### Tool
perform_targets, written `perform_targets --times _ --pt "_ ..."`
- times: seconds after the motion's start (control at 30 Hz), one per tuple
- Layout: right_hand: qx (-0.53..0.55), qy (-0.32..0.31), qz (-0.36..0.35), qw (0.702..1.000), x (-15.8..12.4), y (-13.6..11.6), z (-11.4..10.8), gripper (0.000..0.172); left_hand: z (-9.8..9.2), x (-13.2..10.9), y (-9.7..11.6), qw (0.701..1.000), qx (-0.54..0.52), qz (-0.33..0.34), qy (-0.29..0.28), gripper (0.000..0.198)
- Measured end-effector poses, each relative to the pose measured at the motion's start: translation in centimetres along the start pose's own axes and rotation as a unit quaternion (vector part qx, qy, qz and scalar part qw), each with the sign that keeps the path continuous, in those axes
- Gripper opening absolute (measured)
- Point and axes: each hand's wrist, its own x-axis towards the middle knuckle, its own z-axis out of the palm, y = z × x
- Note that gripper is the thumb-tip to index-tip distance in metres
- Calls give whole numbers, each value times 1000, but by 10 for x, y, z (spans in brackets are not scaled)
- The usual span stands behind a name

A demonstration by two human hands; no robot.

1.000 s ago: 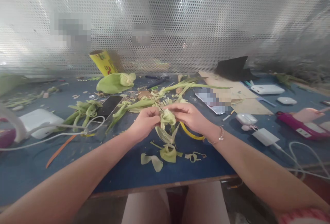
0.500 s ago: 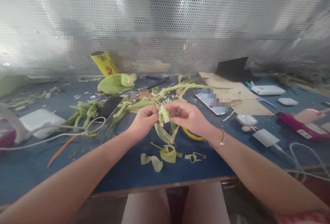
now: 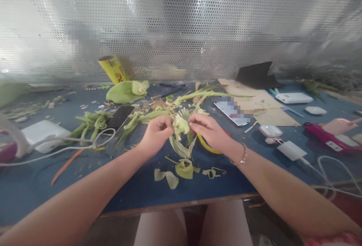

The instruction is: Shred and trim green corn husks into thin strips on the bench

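Observation:
A pale green, ruffled, flower-like piece (image 3: 181,126) is between my hands above the middle of the table. My left hand (image 3: 155,134) has its thumb and fingers pinched together at the piece's left edge. My right hand (image 3: 209,131) pinches its upper right edge, thumb below the fingers. Long pale leaves (image 3: 181,147) hang or lie just under it; I cannot tell whether they are joined to it. A yellow ring, perhaps a tape roll (image 3: 207,146), is partly hidden by my right hand. Nearer to me lie a curled pale green scrap (image 3: 184,169) and smaller petal-like pieces (image 3: 171,179).
On the blue table (image 3: 135,189) are green stalks (image 3: 93,123), a dark phone (image 3: 123,116), a lit phone (image 3: 230,111), a yellow tube (image 3: 113,70), cardboard (image 3: 278,117), a white charger (image 3: 292,151) and cables. A perforated metal panel (image 3: 181,19) stands behind.
My right hand has moved slightly right and down, uncovering more of the flower-like piece. My left hand has stayed nearly in place. The things on the table have not moved.

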Motion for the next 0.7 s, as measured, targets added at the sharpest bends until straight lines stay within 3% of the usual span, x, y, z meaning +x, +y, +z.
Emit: perform_targets --times 0.17,0.37,0.7 --pt "-104 2 -44 994 -2 -1 0 22 3 -2 4 999 38 24 13 19" --pt "-143 -4 -78 987 0 -4 -2 21 5 -2 11 996 80 25 4 21" --pt "-170 87 -85 978 0 7 0 20 3 -2 18 996 87 -21 11 22"
